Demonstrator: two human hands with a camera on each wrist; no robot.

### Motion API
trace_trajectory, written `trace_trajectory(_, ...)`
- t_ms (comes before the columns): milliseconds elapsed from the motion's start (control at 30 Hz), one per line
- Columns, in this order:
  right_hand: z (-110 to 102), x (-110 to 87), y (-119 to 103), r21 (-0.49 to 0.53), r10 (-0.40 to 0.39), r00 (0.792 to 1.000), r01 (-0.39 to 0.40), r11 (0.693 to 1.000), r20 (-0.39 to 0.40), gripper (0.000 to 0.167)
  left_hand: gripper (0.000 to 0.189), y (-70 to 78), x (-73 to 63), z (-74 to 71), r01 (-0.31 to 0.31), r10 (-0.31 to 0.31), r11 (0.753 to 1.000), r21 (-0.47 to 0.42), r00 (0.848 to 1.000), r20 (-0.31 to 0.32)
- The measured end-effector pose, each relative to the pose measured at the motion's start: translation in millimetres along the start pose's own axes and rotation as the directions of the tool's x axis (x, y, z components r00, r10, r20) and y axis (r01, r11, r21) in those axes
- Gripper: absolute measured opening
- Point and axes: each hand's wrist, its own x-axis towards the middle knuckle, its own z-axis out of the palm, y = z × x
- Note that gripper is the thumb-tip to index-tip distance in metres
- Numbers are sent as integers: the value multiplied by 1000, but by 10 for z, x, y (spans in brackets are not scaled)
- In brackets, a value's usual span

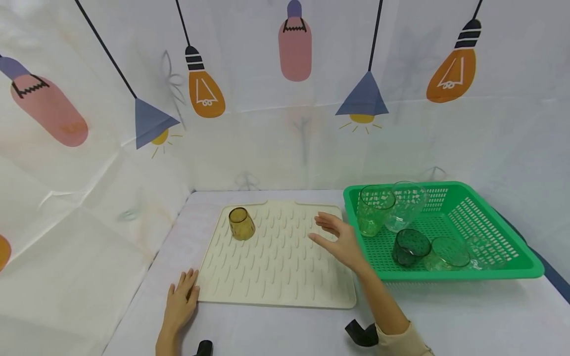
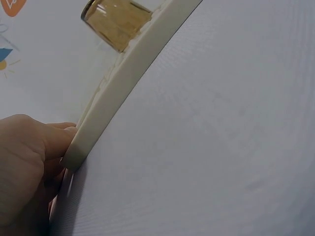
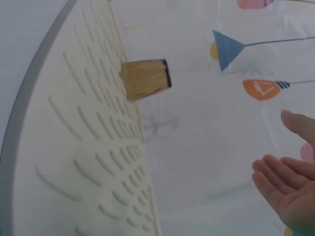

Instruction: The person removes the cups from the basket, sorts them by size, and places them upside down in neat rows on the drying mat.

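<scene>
An amber glass (image 1: 242, 224) stands on the cream ridged drying mat (image 1: 285, 267), near its far left corner. My right hand (image 1: 339, 242) hovers over the mat's right side, thumb and fingers spread apart with nothing between them; the right wrist view shows this hand (image 3: 288, 184) well away from the glass (image 3: 146, 78). At the mat's near left corner my left hand (image 1: 180, 301) rests on the table, fingers extended. In the left wrist view, the left hand's fingers (image 2: 59, 140) touch the edge of the mat (image 2: 113, 88).
A green plastic basket (image 1: 454, 276) stands right of the mat. Inside it are a tall green glass (image 1: 369, 217), a clear glass (image 1: 403, 210), a dark green glass (image 1: 408, 249) and other clear ones. A white sheet printed with lamps (image 1: 267, 148) hangs behind the table.
</scene>
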Motion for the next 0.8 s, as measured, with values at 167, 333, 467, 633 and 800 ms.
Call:
trace_trajectory(167,-175,-99,-14,-37,-8,999,7,999,-33,51,39,1,-4,-7,-12,12,1000,1,1000,-9)
trace_trajectory(333,-334,-187,6,-114,5,998,-13,993,-64,53,38,-15,-6,1,-14,14,1000,9,1000,-15)
trace_trajectory(467,-452,-243,23,-124,18,997,-27,992,-77,53,39,-16,-5,5,-5,5,1000,6,1000,-13)
trace_trajectory(633,-581,-310,26,-138,13,995,-27,990,-101,52,40,0,0,1,12,-12,1000,-13,1000,-2)
trace_trajectory(800,-705,-378,89,-169,9,992,-30,985,-122,51,40,2,-1,-4,24,-23,1000,-20,1000,7)
